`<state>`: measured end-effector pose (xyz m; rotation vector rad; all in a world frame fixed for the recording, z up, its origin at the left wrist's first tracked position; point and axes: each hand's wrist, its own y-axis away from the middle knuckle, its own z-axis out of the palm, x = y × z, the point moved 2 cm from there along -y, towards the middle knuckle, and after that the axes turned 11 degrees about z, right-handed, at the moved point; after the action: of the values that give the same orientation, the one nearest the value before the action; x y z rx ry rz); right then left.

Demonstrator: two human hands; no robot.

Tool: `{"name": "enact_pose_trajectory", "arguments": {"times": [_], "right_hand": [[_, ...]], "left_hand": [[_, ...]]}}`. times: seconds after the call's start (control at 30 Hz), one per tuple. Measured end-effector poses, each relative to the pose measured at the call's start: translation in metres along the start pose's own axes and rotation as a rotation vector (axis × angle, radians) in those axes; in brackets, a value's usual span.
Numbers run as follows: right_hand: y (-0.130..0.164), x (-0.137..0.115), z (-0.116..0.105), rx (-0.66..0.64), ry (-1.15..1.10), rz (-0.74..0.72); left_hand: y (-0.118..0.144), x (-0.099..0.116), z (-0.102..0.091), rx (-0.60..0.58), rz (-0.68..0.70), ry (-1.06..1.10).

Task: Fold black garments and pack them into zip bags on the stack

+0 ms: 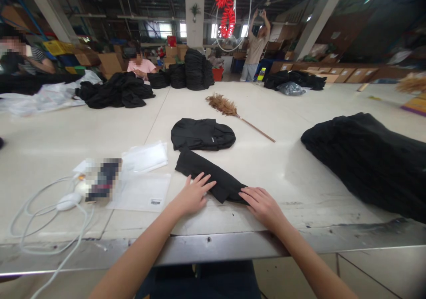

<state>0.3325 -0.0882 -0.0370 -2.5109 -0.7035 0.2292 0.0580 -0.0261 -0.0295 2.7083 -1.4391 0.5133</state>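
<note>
**Both hands flat on a folded black garment**

While it lies near the table's front edge, the narrow folded black fabric garment (209,176) looks soft, light and limp, best taken at its 2 ends. The left hand (193,195) and right hand (262,204) press it with fingers spread, gripping nothing. Beyond sit a rounded black folded bundle (202,134), clear plastic bags (143,191) and a brown feather duster (233,112).

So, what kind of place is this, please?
Probably a garment packing workshop: stacks of black garments on a long shared table, clear plastic bags, cardboard boxes. Both hands, left hand and right hand, press a folded black garment.
</note>
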Motion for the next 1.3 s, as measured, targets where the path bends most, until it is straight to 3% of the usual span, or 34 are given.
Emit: {"name": "enact_pose_trajectory", "arguments": {"times": [0.13, 0.27, 0.37, 0.47, 0.57, 0.63, 0.73, 0.8, 0.87, 0.93, 0.97, 1.03, 1.13, 1.23, 1.3], "right_hand": [[-0.016, -0.006, -0.02, 0.086, -0.129, 0.05], [-0.052, -0.012, -0.057, 0.211, -0.227, 0.155], [-0.092, -0.008, -0.083, 0.305, -0.284, 0.316], [-0.14, 0.005, -0.089, 0.333, -0.435, 0.436], [-0.187, 0.022, -0.063, 0.311, -0.695, 0.542], [-0.21, 0.031, -0.028, 0.239, -0.924, 0.673], [-0.226, 0.037, 0.03, 0.116, -1.226, 0.911], [-0.23, 0.034, 0.059, 0.049, -1.362, 0.954], [-0.234, 0.03, 0.075, 0.037, -1.417, 0.95], [-0.24, 0.027, 0.077, 0.094, -1.435, 0.929], [-0.245, 0.026, 0.074, 0.144, -1.443, 0.905], [-0.257, 0.024, 0.059, 0.266, -1.436, 0.817], [-0.275, 0.02, 0.028, 0.411, -1.328, 0.648], [-0.29, 0.016, 0.006, 0.482, -1.193, 0.546], [-0.299, 0.015, 0.002, 0.515, -1.136, 0.527]], "left_hand": [[-0.006, 0.003, -0.001, 0.138, -0.049, 0.065], [-0.011, 0.007, -0.014, 0.22, -0.064, 0.18], [-0.014, 0.015, -0.027, 0.278, -0.088, 0.514], [-0.02, 0.022, -0.032, 0.3, -0.26, 1.085], [-0.027, 0.025, -0.024, 0.256, -0.399, 1.673], [-0.029, 0.021, -0.015, 0.243, -0.398, 1.885], [-0.025, 0.004, 0.001, 0.252, -0.475, 1.823], [-0.023, -0.01, 0.009, 0.339, -0.562, 1.67], [-0.024, -0.024, 0.009, 0.531, -0.637, 1.53], [-0.027, -0.034, 0.003, 0.72, -0.71, 1.465], [-0.03, -0.037, -0.002, 0.756, -0.74, 1.499], [-0.034, -0.039, -0.01, 0.69, -0.751, 1.711], [-0.034, -0.03, -0.019, 0.434, -0.624, 2.073], [-0.024, -0.014, -0.02, 0.282, -0.483, 2.221], [-0.016, -0.002, -0.016, 0.269, -0.405, 2.275]]}}
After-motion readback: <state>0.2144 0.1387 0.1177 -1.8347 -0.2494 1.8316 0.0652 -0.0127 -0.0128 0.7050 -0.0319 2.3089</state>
